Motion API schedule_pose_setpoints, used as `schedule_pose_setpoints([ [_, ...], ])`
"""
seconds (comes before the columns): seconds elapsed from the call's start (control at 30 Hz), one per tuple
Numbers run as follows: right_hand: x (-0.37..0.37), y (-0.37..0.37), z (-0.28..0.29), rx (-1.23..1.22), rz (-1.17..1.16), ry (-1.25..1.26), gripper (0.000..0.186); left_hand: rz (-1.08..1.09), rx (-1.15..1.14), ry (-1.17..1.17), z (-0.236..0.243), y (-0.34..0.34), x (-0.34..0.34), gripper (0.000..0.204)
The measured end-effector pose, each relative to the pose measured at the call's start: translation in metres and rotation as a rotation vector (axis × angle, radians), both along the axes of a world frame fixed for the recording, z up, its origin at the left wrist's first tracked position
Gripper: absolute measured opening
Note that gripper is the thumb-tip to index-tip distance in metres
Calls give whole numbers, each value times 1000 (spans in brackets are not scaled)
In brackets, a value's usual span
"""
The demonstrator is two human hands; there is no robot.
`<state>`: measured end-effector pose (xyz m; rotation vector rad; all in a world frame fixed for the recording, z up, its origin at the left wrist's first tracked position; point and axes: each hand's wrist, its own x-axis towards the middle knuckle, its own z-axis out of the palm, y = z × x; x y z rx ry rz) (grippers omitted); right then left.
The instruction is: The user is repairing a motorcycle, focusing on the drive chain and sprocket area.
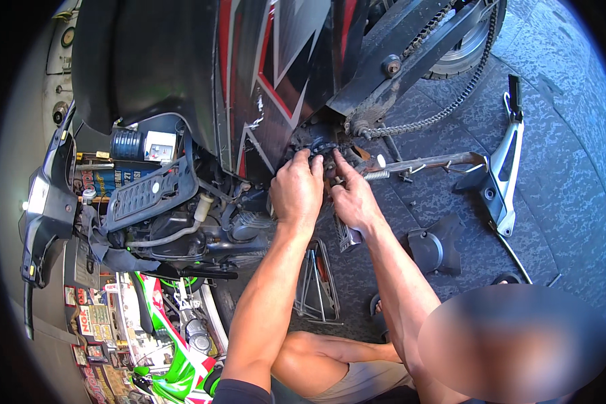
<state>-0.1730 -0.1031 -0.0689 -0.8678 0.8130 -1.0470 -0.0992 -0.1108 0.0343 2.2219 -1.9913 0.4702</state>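
Note:
My left hand [294, 192] has its thumb and fingers closed on a small dark mechanical part [322, 147] low on the motorcycle, below the black, red and silver bodywork [266, 81]. Just to the right, my right hand [355, 198] reaches the same part with its index finger; its other fingers are curled, and what they hold is hidden. Beside them are the side stand [444, 161] with its spring and the loose-hanging drive chain [451, 108] at the rear swingarm [419, 57]. My fingertips partly hide the part.
A white-and-black bracket [508, 172] and a black cover [438, 251] lie on the mottled mat [552, 202]. The exposed engine [215, 236] is at left. A green, white and red motorcycle [168, 357] stands at lower left. A person's blurred head [512, 343] fills the lower right.

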Motion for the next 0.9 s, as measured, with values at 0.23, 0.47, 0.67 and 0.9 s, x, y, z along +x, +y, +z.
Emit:
schedule_pose_setpoints([
  [0.23,-3,2,1,-142,-4,160,77,-21,7,-74,-3,-16,3,27],
  [0.47,-8,2,4,-92,-25,91,76,-178,-4,10,-5,-19,7,19],
  [0.67,-6,5,4,-88,-99,99,74,-148,43,-44,-4,-20,9,17],
  [0.9,-9,3,4,-89,-75,69,76,-145,11,-6,-8,-21,11,21],
])
